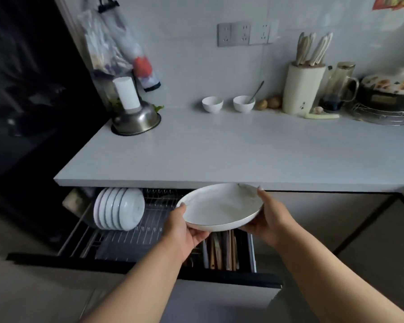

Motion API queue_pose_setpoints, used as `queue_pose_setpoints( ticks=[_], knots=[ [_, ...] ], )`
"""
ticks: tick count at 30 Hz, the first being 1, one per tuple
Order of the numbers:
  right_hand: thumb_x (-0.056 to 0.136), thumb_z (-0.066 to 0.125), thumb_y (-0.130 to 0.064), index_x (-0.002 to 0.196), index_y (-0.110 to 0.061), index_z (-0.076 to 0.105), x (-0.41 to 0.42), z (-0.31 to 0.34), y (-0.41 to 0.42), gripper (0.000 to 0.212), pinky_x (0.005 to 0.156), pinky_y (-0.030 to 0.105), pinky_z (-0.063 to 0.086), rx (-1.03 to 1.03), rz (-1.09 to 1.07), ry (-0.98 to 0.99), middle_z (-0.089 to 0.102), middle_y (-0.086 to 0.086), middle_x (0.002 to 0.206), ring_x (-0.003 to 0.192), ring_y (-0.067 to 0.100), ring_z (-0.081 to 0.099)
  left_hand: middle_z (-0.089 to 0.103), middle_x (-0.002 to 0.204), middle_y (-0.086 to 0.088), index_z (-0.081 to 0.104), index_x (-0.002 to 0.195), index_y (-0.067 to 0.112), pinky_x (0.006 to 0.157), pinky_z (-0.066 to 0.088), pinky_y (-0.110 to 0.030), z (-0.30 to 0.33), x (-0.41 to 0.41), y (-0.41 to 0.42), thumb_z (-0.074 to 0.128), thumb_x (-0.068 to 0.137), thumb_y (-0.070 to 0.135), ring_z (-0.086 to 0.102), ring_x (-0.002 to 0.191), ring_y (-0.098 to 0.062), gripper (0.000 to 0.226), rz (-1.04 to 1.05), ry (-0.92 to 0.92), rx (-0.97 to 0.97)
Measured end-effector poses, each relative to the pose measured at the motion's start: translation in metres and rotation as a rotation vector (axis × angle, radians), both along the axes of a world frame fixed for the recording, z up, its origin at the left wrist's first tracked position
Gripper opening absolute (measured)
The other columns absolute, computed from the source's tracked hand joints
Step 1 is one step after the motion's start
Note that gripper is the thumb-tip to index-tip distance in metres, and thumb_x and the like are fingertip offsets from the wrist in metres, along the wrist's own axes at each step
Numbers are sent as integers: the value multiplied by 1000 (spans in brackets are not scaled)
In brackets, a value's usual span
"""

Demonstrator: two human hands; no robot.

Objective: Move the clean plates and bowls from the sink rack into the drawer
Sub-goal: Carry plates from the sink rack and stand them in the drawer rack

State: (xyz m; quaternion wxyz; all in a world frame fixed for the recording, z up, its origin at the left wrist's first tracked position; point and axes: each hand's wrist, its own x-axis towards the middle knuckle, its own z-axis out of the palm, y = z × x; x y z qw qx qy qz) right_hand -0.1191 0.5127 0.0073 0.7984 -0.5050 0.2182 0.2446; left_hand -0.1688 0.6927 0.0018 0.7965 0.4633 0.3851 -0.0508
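Observation:
I hold a shallow white plate [219,207] with a thin dark rim in both hands, level, over the open drawer [135,264] under the countertop. My left hand [184,229] grips its left edge from below. My right hand [272,217] grips its right edge. Several white bowls with blue rims [118,208] stand on edge in a row in the wire rack [149,231] at the drawer's back left. Wooden chopsticks and utensils [224,250] lie in the drawer's right compartment, partly hidden by the plate.
The white countertop [219,148] overhangs the drawer's back. On it stand a steel bowl with a white cylinder [135,115], two small white bowls [228,104], a knife block [301,88], a glass jug [341,86] and a lidded pot [387,89]. A dark wall fills the left.

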Motion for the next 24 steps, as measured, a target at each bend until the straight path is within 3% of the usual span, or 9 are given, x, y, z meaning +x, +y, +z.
queue_pose_setpoints(
  ticks=[5,10,12,14,16,18,21,24],
  knots=[
    [97,43,-24,103,-10,58,-10,-5,86,21,63,44,53,-28,55,-25,64,14,89,79,31,63,66,93,-21,55,106,5,50,55,-32,-11,-31,85,39,102,38,65,75,-32,36,4,65,61],
    [96,43,-22,91,-9,55,-10,-20,157,18,62,45,53,-140,137,-10,60,17,83,74,32,60,66,106,-17,55,121,8,76,53,-40,-38,-48,168,39,102,41,64,94,-29,41,12,144,341],
    [96,44,-23,88,-10,54,-5,-31,179,18,72,50,54,-181,164,-12,60,17,81,74,31,60,62,115,-14,53,127,12,84,51,-42,-46,-50,195,38,101,44,60,100,-28,44,-6,184,492],
    [97,42,-23,96,-9,52,2,-42,198,18,75,52,53,-225,198,-18,60,17,84,75,32,60,59,122,-22,54,124,8,95,46,-49,-55,-51,217,37,99,46,57,110,-38,49,-44,207,614],
    [97,41,-22,109,-7,50,11,-55,216,21,67,47,55,-285,229,-34,60,18,88,77,33,61,57,124,-26,54,115,0,96,44,-48,-63,-52,232,38,96,49,53,115,-42,55,-78,197,751],
    [96,42,-22,116,-7,48,22,-69,234,26,62,43,55,-353,273,-57,61,20,94,79,33,62,59,130,-12,54,122,6,98,41,-39,-67,-55,244,36,97,49,52,120,-34,53,-156,172,867],
    [96,43,-22,122,-7,47,41,-94,260,30,63,43,58,-467,374,-90,60,24,106,83,34,63,36,152,-3,29,149,19,114,25,-44,-87,-55,262,30,95,56,33,140,-28,65,-393,225,1089],
    [96,42,-18,125,-10,47,58,-117,288,30,60,41,58,-543,505,-111,61,21,103,87,35,64,-3,163,-2,-2,155,22,119,-4,-49,-110,-53,281,22,97,59,-8,149,-20,72,-607,364,1261]
  ],
)
